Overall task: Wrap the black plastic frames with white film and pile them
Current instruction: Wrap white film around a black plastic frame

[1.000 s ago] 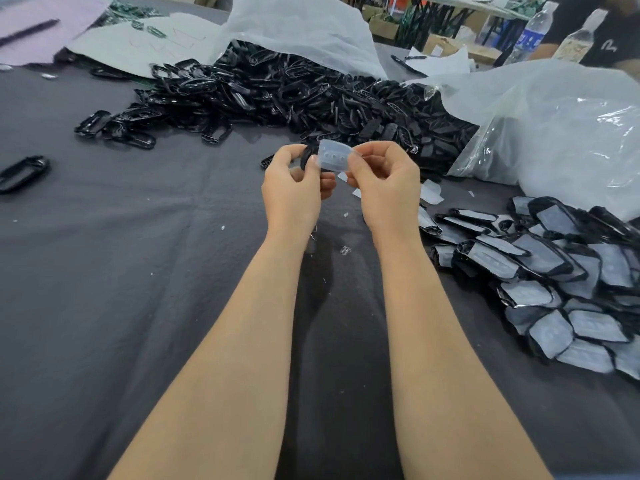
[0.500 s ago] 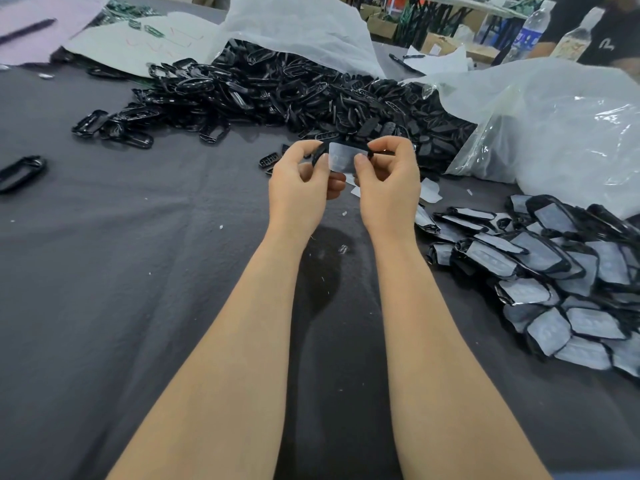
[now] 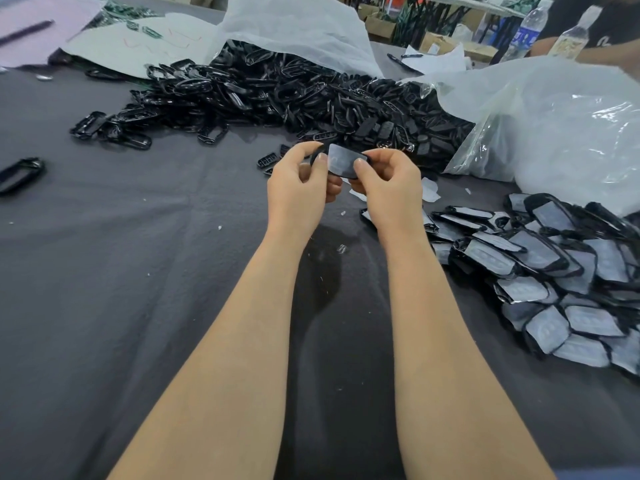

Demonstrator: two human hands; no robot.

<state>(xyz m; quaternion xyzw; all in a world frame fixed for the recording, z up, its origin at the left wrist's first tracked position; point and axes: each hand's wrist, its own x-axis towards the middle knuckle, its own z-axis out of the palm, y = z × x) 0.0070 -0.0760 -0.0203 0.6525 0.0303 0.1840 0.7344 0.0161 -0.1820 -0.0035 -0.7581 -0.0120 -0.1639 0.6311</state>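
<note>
So, both hands up over grey cloth [image 3: 138, 289], mid-wrap. Left hand [image 3: 298, 183] pinches left end of black plastic frame [image 3: 314, 156], thumb on front, fingers curled behind. Right hand [image 3: 389, 183] pinches right end same way. White film [image 3: 341, 160] lies across frame's face, between my thumbs. Frame held in air, just in front of big heap of bare frames [image 3: 277, 95] spilling from clear plastic bag [image 3: 554, 126]. Pile of wrapped frames [image 3: 554, 271] sits on cloth near right forearm. One stray frame [image 3: 20, 173] far left, well apart.
</note>
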